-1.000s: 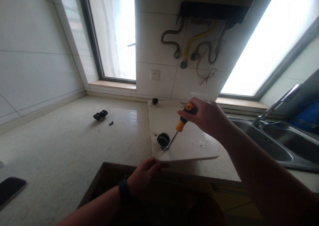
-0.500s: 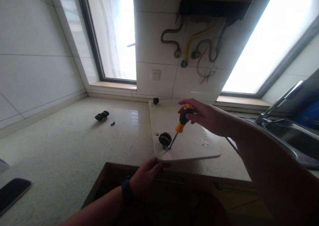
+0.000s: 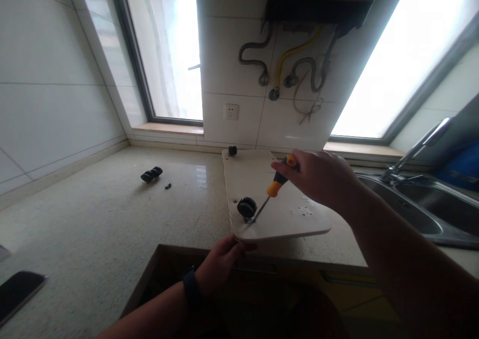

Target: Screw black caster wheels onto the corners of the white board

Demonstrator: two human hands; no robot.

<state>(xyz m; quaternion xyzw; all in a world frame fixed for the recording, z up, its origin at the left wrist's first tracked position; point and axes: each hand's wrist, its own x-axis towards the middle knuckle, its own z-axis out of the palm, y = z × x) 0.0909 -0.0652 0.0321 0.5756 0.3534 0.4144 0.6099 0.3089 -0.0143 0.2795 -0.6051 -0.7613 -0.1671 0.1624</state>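
Note:
My right hand [image 3: 316, 177] is closed round the black and orange handle of a screwdriver [image 3: 275, 187]. The shaft slants down to the left, its tip at the metal base of a black caster wheel [image 3: 247, 208]. That caster stands on the near left corner of a white board [image 3: 269, 214] lying on the counter. With its fingers under the board's near left corner, my left hand [image 3: 220, 261] grips the edge; some fingertips are hidden below. A second caster [image 3: 232, 151] sits at the board's far left corner. Groups of small holes show on the board's right part.
Loose black casters [image 3: 151, 174] lie on the counter [image 3: 175, 219] left of the board, beside a small pile of screws [image 3: 168, 186]. A phone [image 3: 20, 291] rests at the lower left. On the right are a sink [image 3: 445, 214] and a faucet [image 3: 415, 152].
My right hand has turned over the screwdriver handle and shifted slightly right, tilting the screwdriver further right. The tip stays at the caster base. My left hand keeps its hold on the board.

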